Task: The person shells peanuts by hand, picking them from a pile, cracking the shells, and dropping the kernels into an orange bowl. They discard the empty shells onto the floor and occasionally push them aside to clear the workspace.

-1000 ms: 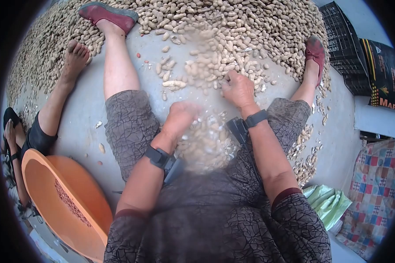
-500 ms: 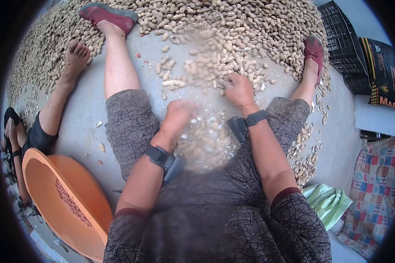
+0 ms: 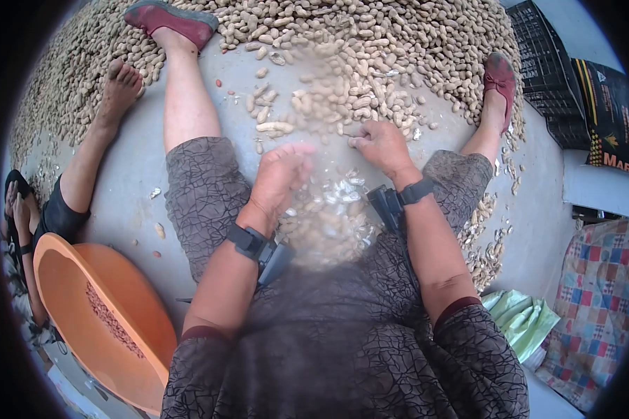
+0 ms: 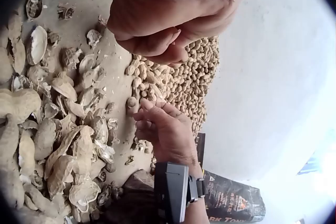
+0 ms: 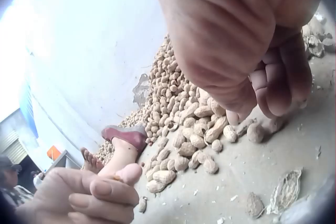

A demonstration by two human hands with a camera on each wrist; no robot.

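My left hand [image 3: 278, 180] hovers over a heap of broken peanut shells [image 3: 332, 223] between my thighs. Its fingers curl in the right wrist view, and a small reddish peanut kernel [image 5: 116, 178] shows between thumb and forefinger. My right hand [image 3: 386, 150] is at the near edge of the peanut pile [image 3: 391, 35], fingers bent and fingertips low by the loose unshelled peanuts [image 5: 186, 148]. Close to those fingertips lies a single peanut [image 5: 255, 132] with a thin dark bit beside it. I cannot tell whether the right fingers pinch anything.
An orange basin [image 3: 140, 300] with reddish kernels stands at left, near another person's bare foot [image 3: 121, 91]. Black crates [image 3: 545, 66], a dark printed sack [image 3: 615, 115] and a green bag [image 3: 521, 321] line the right. Shells [image 3: 489, 251] lie beside my right thigh.
My left hand has lifted slightly and turned, so its curled fingers show. The right hand has drawn back a little toward me from the peanuts.
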